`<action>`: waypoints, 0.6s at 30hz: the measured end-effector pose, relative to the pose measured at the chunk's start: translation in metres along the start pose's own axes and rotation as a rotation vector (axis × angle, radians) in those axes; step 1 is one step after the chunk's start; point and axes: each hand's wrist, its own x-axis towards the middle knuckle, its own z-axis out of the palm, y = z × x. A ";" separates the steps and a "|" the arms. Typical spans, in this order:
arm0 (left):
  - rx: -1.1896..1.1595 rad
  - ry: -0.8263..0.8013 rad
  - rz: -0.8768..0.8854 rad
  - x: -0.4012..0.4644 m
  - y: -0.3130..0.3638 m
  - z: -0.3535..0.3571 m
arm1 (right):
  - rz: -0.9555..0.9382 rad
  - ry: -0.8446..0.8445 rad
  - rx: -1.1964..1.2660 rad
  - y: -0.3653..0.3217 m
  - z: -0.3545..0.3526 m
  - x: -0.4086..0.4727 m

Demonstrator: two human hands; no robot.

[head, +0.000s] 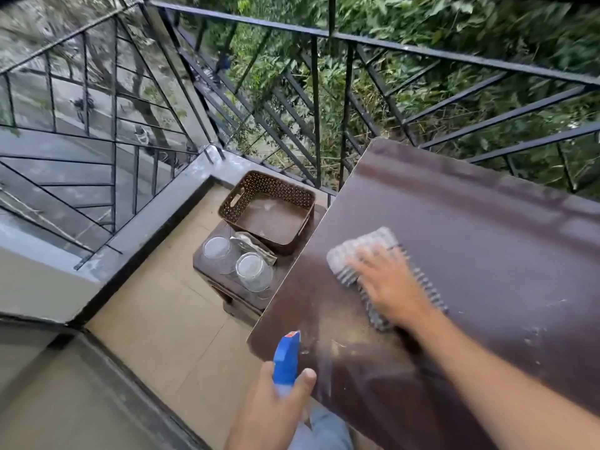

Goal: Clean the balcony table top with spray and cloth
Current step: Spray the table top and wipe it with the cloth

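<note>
The right hand [388, 280] lies flat on the cloth [373, 254], fingers straight and spread, pressing it against the dark brown table top [470, 228]. The cloth is a pale striped rag with a dark fringed edge; most of it sits under the palm and fingers, while a lighter bunched part shows beyond the fingertips toward the table's far left area and the fringe sticks out on both sides of the hand. Hand and cloth are blurred, so the exact lie of each finger cannot be told. The cloth rests near the table's left edge, roughly midway along it. The left hand [276, 404] holds the spray bottle [285, 358] just off the near left corner of the table, fingers and thumb curled round its neck, with the blue nozzle head rising above the hand and pointing away toward the table. The bottle is apart from the cloth, closer to the person. Pale smears and specks show on the table surface near the cloth and toward the right. Beside the table, lower down, a small brown stool [233, 287] carries a brown perforated basket [269, 212] and two upturned clear glasses [237, 264]. A black metal railing [357, 40] encloses the balcony, with green foliage beyond.
</note>
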 end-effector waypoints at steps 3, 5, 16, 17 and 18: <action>-0.034 -0.003 0.021 -0.006 0.001 0.001 | -0.279 0.016 0.011 -0.057 0.013 -0.054; -0.043 -0.016 0.019 -0.005 0.002 -0.001 | -0.360 -0.010 0.059 -0.082 0.024 -0.085; 0.035 0.054 -0.026 -0.004 -0.019 -0.012 | 0.260 0.064 0.014 -0.057 0.013 0.014; 0.021 0.045 -0.016 -0.005 -0.021 -0.014 | 0.320 0.061 0.014 -0.060 0.012 0.021; 0.005 0.043 -0.011 -0.006 -0.024 -0.015 | 0.337 0.063 0.013 -0.065 0.010 0.024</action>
